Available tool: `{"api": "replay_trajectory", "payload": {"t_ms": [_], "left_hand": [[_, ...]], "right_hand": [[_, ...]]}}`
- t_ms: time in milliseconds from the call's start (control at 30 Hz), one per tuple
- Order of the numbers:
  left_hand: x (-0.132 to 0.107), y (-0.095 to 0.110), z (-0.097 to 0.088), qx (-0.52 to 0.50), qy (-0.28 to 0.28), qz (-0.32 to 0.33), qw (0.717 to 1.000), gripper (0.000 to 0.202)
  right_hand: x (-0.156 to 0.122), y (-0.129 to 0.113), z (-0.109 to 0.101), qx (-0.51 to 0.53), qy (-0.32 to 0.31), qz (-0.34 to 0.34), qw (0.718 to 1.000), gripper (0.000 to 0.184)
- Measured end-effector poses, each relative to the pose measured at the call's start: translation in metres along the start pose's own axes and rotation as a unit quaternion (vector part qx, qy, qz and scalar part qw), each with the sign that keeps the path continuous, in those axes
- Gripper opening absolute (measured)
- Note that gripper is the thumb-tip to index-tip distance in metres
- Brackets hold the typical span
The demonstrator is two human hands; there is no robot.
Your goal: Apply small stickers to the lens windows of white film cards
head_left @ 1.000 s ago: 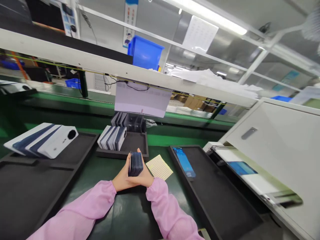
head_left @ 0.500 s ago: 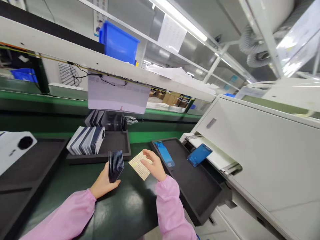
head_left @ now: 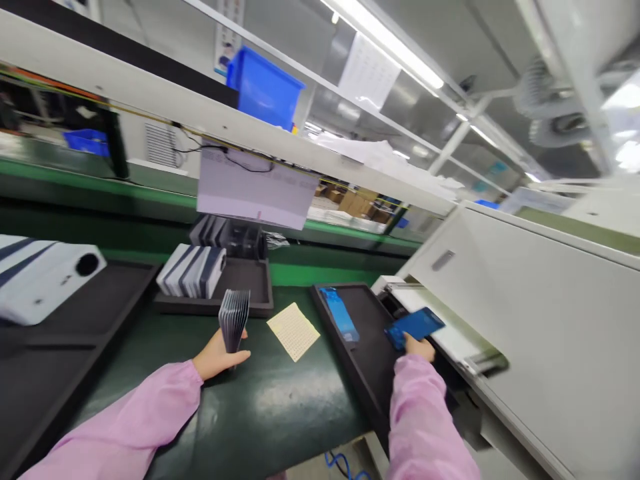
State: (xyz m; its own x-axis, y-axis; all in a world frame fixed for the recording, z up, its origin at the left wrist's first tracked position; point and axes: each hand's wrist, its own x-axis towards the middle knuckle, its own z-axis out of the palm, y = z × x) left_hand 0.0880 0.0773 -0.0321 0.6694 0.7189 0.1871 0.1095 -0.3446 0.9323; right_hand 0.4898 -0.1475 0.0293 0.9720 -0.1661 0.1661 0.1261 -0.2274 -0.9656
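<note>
My left hand (head_left: 219, 355) is closed round the bottom of a fanned stack of thin dark panels (head_left: 235, 317), held upright on the green bench. My right hand (head_left: 419, 347) has hold of the near end of a blue-filmed panel (head_left: 416, 325) that lies at the outlet of the white machine (head_left: 530, 320). Its fingers are mostly hidden under the panel. Another blue-filmed panel (head_left: 340, 313) rests in the black tray (head_left: 369, 360) between my arms. A perforated yellow sheet (head_left: 293, 330) lies flat on the bench between the stack and that tray.
A small black tray (head_left: 253, 293) behind the stack holds white and blue panels (head_left: 193, 271) standing on edge. A large black tray (head_left: 65, 333) at left carries white covers (head_left: 45, 270). A white shelf (head_left: 150, 100) with a blue bin (head_left: 263, 90) runs overhead.
My right hand left the yellow sheet and moved right to the blue panel at the machine outlet. My left hand kept the stack upright. The camera turned slightly.
</note>
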Motion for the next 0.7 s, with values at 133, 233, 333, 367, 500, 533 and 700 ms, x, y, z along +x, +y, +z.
{"api": "replay_trajectory", "payload": {"t_ms": [133, 233, 333, 367, 500, 533, 700], "left_hand": [[-0.006, -0.003, -0.001, -0.194, -0.032, -0.069, 0.978, 0.06], [-0.009, -0.005, 0.0, -0.308, -0.057, -0.102, 0.944, 0.065], [-0.015, -0.006, 0.0, -0.391, -0.106, -0.133, 0.905, 0.062], [-0.018, -0.005, -0.001, -0.41, -0.122, -0.143, 0.892, 0.061], [-0.035, 0.001, -0.005, -0.457, -0.168, -0.168, 0.857, 0.059], [-0.04, 0.004, -0.005, -0.464, -0.178, -0.17, 0.851, 0.061], [-0.061, 0.02, -0.004, -0.469, -0.197, -0.163, 0.845, 0.075]], "right_hand": [[-0.033, -0.011, 0.016, 0.084, -0.081, -0.092, 0.989, 0.027], [-0.087, -0.021, 0.031, 0.142, -0.202, -0.172, 0.954, 0.026], [-0.157, -0.036, 0.044, 0.172, -0.378, -0.28, 0.865, 0.009], [-0.18, -0.041, 0.05, 0.192, -0.444, -0.378, 0.79, 0.005], [-0.248, -0.053, 0.078, 0.232, -0.505, -0.519, 0.649, 0.035], [-0.258, -0.052, 0.086, 0.235, -0.512, -0.521, 0.642, 0.038], [-0.286, -0.036, 0.111, 0.217, -0.572, -0.522, 0.595, 0.043]]}}
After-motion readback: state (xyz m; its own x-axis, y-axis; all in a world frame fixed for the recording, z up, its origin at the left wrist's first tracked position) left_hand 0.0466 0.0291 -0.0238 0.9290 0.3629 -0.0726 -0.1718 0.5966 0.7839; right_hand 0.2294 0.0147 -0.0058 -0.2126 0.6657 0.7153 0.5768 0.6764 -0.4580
